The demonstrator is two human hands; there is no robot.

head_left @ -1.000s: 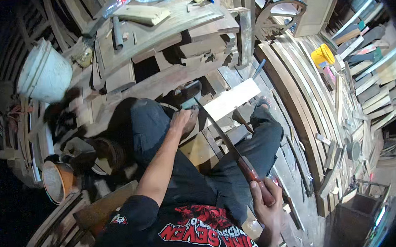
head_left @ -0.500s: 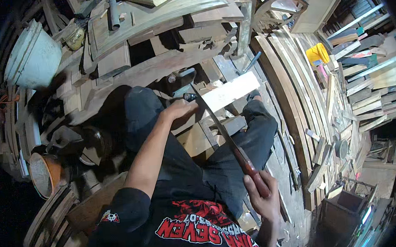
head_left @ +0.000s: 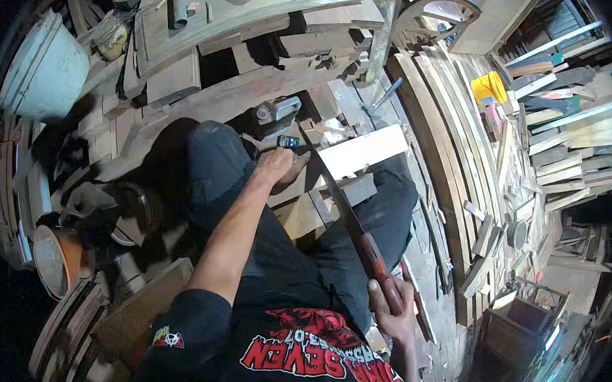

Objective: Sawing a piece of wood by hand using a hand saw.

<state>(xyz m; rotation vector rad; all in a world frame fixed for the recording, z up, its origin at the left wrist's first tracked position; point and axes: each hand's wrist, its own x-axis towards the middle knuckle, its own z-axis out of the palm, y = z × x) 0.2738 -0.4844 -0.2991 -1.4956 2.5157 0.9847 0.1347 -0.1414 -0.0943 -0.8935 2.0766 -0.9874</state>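
A handsaw with a dark blade and a reddish-brown handle slants across my lap. My right hand is closed round its handle. The blade crosses a pale, brightly lit wooden board near its left end. Left of the blade, my left hand is closed on the shaded end of the board; some fingers are hidden. A small black object lies just beyond that hand. Farther off sits a hand plane-like grey metal tool; its kind is unclear.
A workbench stacked with boards runs along the far side. Long planks lie to the right, past a hammer-like tool. A white bucket, an orange bucket and a yellow container stand around. Wood offcuts surround my legs.
The saw handle and my right hand have shifted slightly left. My left hand stays at the board's end. The view has moved a little.
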